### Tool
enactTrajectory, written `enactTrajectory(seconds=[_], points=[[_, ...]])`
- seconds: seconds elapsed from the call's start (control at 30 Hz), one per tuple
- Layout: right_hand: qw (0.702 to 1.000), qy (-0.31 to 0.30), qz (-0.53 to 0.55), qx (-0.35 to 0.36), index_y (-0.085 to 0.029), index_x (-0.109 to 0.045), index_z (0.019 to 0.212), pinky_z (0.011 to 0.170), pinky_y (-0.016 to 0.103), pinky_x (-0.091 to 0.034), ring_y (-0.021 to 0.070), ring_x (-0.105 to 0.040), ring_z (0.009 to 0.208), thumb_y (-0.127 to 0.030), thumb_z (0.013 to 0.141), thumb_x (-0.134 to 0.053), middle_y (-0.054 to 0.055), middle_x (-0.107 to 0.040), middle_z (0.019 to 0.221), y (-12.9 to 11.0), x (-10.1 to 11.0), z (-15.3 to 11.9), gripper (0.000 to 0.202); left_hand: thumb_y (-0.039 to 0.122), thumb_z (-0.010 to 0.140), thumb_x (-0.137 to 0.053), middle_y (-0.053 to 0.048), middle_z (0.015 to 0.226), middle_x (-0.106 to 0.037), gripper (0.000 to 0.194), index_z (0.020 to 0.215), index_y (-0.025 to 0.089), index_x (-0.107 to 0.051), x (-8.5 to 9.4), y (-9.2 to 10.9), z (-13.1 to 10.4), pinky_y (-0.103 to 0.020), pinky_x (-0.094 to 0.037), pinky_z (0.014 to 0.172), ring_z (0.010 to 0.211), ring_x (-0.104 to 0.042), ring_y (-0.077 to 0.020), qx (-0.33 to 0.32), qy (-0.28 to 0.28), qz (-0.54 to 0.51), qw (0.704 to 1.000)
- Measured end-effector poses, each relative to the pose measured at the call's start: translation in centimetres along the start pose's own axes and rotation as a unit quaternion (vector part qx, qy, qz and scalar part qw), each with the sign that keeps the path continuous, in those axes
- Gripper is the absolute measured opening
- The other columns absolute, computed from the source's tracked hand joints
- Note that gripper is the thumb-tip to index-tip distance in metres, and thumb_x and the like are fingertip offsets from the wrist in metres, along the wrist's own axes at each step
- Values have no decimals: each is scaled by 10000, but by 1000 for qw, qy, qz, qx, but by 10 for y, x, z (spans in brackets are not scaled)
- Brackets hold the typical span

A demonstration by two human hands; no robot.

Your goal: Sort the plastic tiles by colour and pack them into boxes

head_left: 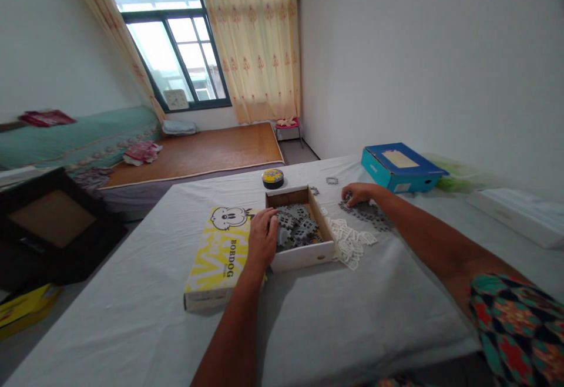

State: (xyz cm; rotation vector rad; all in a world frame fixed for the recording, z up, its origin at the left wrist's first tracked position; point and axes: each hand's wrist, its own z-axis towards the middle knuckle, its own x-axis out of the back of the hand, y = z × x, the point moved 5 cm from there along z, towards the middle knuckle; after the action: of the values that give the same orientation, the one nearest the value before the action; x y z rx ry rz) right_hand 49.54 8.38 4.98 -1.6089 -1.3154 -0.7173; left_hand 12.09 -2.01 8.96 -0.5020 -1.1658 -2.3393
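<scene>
An open cardboard box [301, 258] with white sides stands on the table, filled with grey square plastic pieces [296, 222]. My left hand [263, 235] is at its left wall, fingers bent over the rim beside the pieces. To the right of the box, my right hand [358, 193] has its fingers closed on a grey plastic piece [347, 198] at a small heap of like pieces [374, 216]. Much of that heap is hidden under the hand and wrist. White flat openwork pieces [350, 243] lie heaped between the box and my right forearm.
A yellow and white BOBDOG box lid [215, 258] lies left of the open box. Behind stands a round yellow and black tin [272, 178], with a loose grey piece [332, 181] farther right. A blue box [400, 167] and a white long box [520, 214] sit at right.
</scene>
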Motion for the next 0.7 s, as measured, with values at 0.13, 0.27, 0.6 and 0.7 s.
enactTrajectory(seconds=[0.13, 0.27, 0.6, 0.7], points=[[999, 35, -19, -3, -231, -617, 1210, 643, 343, -555, 269, -656, 905, -422, 605, -794, 121, -618, 1229, -3, 0, -6, 658, 271, 935, -434, -92, 1146, -666, 277, 1060, 192, -669, 1, 2, 0, -434, -417, 1043, 1134, -573, -220, -2, -1, 0, 1000], [992, 76, -86, 43, -205, -665, 1130, 754, 324, -539, 292, -623, 1026, -331, 557, -812, 118, -640, 1182, -4, 1, -7, 605, 270, 932, -441, -92, 1135, -668, 273, 1053, 191, -672, 1, 3, 0, -436, -417, 1043, 1126, -575, -224, -6, 1, 6, 1000], [987, 130, 83, -31, -153, -599, 1023, 495, 233, -477, 172, -615, 673, -236, 578, -760, 69, -667, 908, 12, 2, -16, 481, 269, 933, -431, -94, 1109, -678, 274, 1041, 190, -671, -1, 1, 0, -434, -424, 1029, 1108, -580, -222, -17, 9, 6, 1000], [965, 163, 205, -16, -151, -546, 1030, 502, 219, -484, 131, -575, 612, -197, 595, -740, 20, -623, 772, 1, 19, -28, 478, 273, 931, -433, -95, 1103, -680, 273, 1039, 190, -670, -1, 0, 0, -438, -425, 1027, 1101, -584, -224, -24, 13, 4, 1000]])
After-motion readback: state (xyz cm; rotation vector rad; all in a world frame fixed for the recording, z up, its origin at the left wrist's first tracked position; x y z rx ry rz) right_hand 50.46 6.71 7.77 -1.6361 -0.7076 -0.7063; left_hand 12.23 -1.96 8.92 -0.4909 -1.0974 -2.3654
